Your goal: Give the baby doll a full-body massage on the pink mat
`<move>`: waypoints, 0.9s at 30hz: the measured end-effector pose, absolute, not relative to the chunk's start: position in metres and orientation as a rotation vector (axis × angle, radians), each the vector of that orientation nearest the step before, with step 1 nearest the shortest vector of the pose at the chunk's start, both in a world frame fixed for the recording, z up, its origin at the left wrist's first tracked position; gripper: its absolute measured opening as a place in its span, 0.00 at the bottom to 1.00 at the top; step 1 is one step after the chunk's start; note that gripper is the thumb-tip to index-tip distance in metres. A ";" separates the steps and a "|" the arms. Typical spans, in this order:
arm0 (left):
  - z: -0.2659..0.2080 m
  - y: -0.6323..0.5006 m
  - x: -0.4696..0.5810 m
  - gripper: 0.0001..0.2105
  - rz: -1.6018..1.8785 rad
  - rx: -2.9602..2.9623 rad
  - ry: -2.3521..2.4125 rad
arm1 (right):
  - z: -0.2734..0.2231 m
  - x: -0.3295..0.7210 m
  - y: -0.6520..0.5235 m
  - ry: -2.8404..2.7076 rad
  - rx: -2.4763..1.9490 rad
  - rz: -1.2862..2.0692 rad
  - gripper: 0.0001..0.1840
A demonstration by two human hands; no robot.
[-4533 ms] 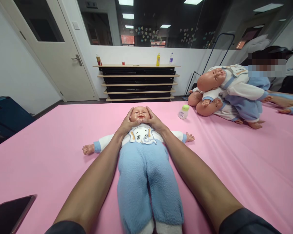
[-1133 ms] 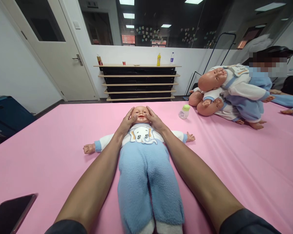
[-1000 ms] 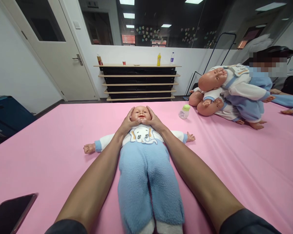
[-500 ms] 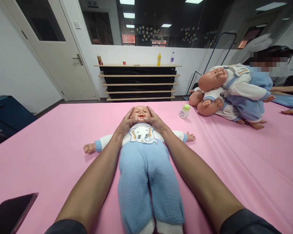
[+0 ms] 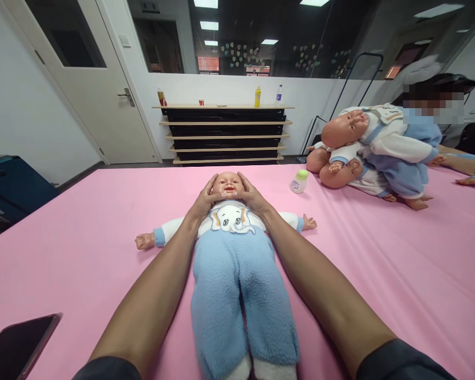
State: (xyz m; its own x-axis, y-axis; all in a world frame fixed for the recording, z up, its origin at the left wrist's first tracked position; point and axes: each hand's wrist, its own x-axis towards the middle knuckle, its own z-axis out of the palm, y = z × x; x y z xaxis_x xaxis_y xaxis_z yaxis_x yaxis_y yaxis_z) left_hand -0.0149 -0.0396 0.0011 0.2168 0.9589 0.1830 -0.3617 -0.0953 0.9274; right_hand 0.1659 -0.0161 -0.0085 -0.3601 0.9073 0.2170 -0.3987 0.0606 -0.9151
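A baby doll lies on its back, face up, with its arms spread out and its legs towards me. It wears light blue fleece trousers and a white top with an elephant on the chest. My left hand cups one side of the doll's head, and my right hand cups the other. Both thumbs rest on the chin below the mouth, their tips close together. The fingers run up along the cheeks to the temples; some are hidden behind the head.
Pink sheeting covers the table. A small bottle with a green cap stands right of the doll's head. Several dolls are piled further right, beside another person's arm. A phone lies at the near left.
My hands stay on the doll's head with almost no visible movement. At the far right, the other person's arm has shifted lower, nearer the table. The doll lies as before.
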 end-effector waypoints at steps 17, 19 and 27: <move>-0.002 -0.038 -0.015 0.48 1.296 1.221 0.720 | -0.004 0.166 -0.021 -1.351 -0.667 1.431 0.61; -0.001 -0.039 -0.015 0.46 1.289 1.207 0.712 | -0.004 0.166 -0.020 -1.322 -0.661 1.463 0.60; -0.001 -0.038 -0.016 0.43 1.284 1.130 0.684 | -0.009 0.164 -0.014 -1.201 -0.539 1.593 0.52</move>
